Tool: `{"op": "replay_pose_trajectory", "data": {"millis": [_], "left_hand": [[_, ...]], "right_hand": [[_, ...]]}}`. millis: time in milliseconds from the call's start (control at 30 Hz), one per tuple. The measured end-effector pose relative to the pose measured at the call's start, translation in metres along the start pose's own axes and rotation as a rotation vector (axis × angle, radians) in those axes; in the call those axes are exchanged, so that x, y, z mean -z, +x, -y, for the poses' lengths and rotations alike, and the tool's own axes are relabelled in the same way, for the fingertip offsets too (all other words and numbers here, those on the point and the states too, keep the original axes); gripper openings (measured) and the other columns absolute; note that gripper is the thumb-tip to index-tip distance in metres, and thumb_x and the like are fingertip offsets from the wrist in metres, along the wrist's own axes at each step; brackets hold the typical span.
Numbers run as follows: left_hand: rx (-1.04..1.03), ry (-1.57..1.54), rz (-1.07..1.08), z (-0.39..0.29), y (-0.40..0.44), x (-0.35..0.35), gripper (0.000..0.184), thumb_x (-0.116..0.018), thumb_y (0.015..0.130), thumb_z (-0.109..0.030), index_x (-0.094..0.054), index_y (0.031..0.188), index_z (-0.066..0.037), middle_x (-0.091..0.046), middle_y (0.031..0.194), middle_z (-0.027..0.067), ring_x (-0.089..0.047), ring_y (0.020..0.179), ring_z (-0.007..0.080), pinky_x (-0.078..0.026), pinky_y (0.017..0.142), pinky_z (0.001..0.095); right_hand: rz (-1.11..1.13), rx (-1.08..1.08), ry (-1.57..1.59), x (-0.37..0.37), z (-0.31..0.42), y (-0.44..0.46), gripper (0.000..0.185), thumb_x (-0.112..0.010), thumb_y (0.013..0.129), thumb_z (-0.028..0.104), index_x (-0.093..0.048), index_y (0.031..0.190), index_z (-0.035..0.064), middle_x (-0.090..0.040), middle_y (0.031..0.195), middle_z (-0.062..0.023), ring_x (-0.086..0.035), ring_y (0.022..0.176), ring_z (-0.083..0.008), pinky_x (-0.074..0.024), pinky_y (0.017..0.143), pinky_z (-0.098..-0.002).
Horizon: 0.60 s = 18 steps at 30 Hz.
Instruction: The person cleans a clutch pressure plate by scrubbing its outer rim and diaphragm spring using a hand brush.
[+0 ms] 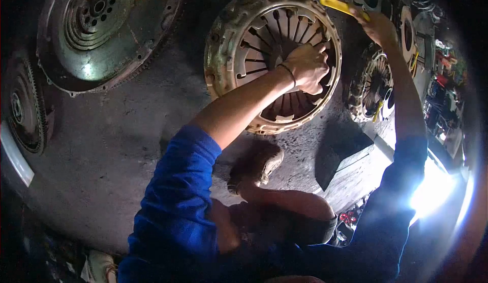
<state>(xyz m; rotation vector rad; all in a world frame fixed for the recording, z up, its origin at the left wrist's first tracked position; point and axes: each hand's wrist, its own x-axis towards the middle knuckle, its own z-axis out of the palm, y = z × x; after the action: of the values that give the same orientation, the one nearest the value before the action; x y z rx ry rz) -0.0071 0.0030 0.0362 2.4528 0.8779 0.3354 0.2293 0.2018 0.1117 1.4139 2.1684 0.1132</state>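
"How does the left arm (244,100) lie?"
"Stretched forward, slanting right; the left hand (307,68) is over the right part of the slotted clutch cover (259,65) on the dark floor (127,171)."
"Its fingers?"
"Curled at the slots near the inner rim; whether they grip anything I cannot tell."
"And the right hand (377,27)?"
"Stretched forward too, beyond the cover's right edge, fingers closed around one end of a yellow handle (334,4), whose other end points left, near the rim."
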Motion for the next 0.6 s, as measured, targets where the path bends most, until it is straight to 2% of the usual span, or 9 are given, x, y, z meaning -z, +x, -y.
{"op": "replay_pose_trajectory", "data": {"millis": [67,133,200,333,400,467,533,567,600], "left_hand": [[-0.004,-0.009,0.014,-0.002,0.0,0.002,0.042,-0.064,0.078,-0.044,-0.078,0.087,-0.005,-0.068,0.109,0.0127,-0.056,0.119,0.0299,-0.056,0.089,0.0484],[-0.004,-0.007,0.015,0.0,-0.001,0.005,0.042,-0.064,0.079,-0.044,-0.078,0.088,-0.005,-0.068,0.108,0.0128,-0.058,0.116,0.0297,-0.056,0.088,0.048],[-0.025,0.017,-0.021,0.002,0.0,-0.002,0.044,-0.062,0.082,-0.046,-0.078,0.09,-0.006,-0.068,0.108,0.0141,-0.057,0.115,0.0296,-0.056,0.086,0.0478],[-0.028,0.012,0.099,0.002,-0.004,0.011,0.045,-0.061,0.085,-0.046,-0.078,0.096,-0.006,-0.068,0.116,0.0151,-0.054,0.123,0.031,-0.055,0.095,0.0517],[-0.028,0.053,0.04,0.001,-0.005,0.009,0.047,-0.061,0.087,-0.048,-0.078,0.097,-0.005,-0.068,0.117,0.0141,-0.053,0.123,0.0305,-0.055,0.097,0.0519],[0.0,-0.038,0.147,0.001,-0.003,0.016,0.05,-0.064,0.086,-0.051,-0.078,0.099,-0.005,-0.07,0.119,0.0114,-0.053,0.128,0.031,-0.057,0.094,0.0503],[-0.021,-0.042,0.112,0.002,-0.003,0.011,0.05,-0.066,0.085,-0.052,-0.079,0.099,-0.005,-0.07,0.118,0.01,-0.053,0.127,0.0307,-0.057,0.094,0.0483],[-0.026,-0.041,0.127,0.003,-0.001,0.01,0.05,-0.066,0.085,-0.051,-0.078,0.101,-0.005,-0.071,0.116,0.0097,-0.054,0.126,0.0303,-0.057,0.095,0.0474],[-0.029,-0.053,0.135,0.004,0.002,0.006,0.05,-0.066,0.085,-0.051,-0.079,0.101,-0.005,-0.072,0.115,0.0102,-0.052,0.13,0.03,-0.057,0.095,0.0466]], "right_hand": [[-0.102,0.34,-0.057,-0.012,0.053,0.022,0.067,-0.037,0.098,0.077,-0.068,0.131,0.0278,-0.072,0.085,-0.0103,-0.071,0.074,-0.0274,-0.0596,0.073,-0.0466],[0.351,0.111,0.163,0.039,0.168,0.018,0.077,-0.038,0.095,0.082,-0.071,0.127,0.0188,-0.072,0.083,-0.0087,-0.07,0.071,-0.0276,-0.0588,0.073,-0.0461],[0.176,0.178,0.166,0.046,0.17,0.023,0.079,-0.039,0.094,0.083,-0.072,0.125,0.0171,-0.071,0.081,-0.0085,-0.069,0.069,-0.0274,-0.0581,0.072,-0.0457],[-0.161,0.334,0.133,0.058,0.141,0.03,0.084,-0.04,0.093,0.085,-0.073,0.121,0.0136,-0.07,0.076,-0.0082,-0.068,0.066,-0.0269,-0.0568,0.07,-0.0447],[-0.174,0.278,0.047,0.051,0.096,0.047,0.084,-0.04,0.092,0.085,-0.075,0.118,0.0122,-0.07,0.074,-0.0082,-0.066,0.064,-0.0263,-0.0554,0.067,-0.0433],[-0.043,0.146,0.038,0.054,0.087,0.058,0.084,-0.04,0.093,0.084,-0.075,0.117,0.0113,-0.07,0.074,-0.0087,-0.066,0.065,-0.0251,-0.0537,0.065,-0.0415],[0.074,0.08,0.161,0.079,0.133,0.038,0.084,-0.039,0.094,0.083,-0.074,0.119,0.0104,-0.071,0.077,-0.0096,-0.066,0.069,-0.0236,-0.0527,0.065,-0.0405],[0.008,0.212,0.265,0.074,0.157,0.031,0.082,-0.039,0.097,0.08,-0.074,0.118,0.0088,-0.067,0.073,-0.0093,-0.064,0.066,-0.0219,-0.0516,0.063,-0.0407],[0.099,0.363,0.323,0.073,0.185,0.026,0.078,-0.04,0.099,0.076,-0.075,0.11,0.0078,-0.066,0.07,-0.011,-0.066,0.066,-0.0233,-0.0518,0.063,-0.0419]]}}
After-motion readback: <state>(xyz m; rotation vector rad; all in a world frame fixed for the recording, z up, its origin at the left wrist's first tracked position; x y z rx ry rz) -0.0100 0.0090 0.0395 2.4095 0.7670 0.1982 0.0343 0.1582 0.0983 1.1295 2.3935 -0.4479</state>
